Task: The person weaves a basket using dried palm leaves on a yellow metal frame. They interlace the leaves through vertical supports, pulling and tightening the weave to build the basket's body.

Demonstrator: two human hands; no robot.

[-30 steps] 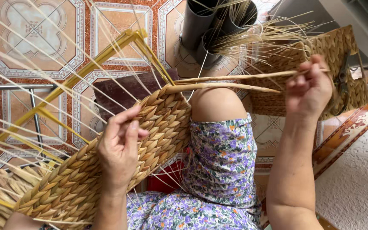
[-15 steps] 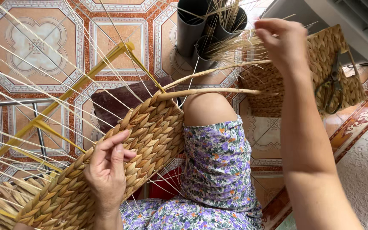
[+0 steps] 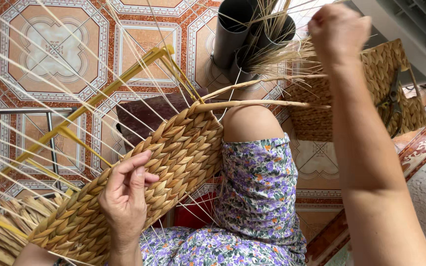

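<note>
As the right hand (image 3: 338, 32) has risen from beside the weave to above the grey tubes (image 3: 242, 37), its fingers closed on a fibre strand (image 3: 267, 79), the strand is drawn taut through the plaiting. Left hand (image 3: 124, 197) stays flat on the woven seagrass panel (image 3: 173, 157) across the lap, fingers spread, pressing near its middle.

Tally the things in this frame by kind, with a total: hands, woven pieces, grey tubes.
Hands: 2, left hand and right hand
Woven straw pieces: 2, braided panel on the yellow frame and woven basket on the floor
Dark grey upright tubes: 3
Total: 7
</note>
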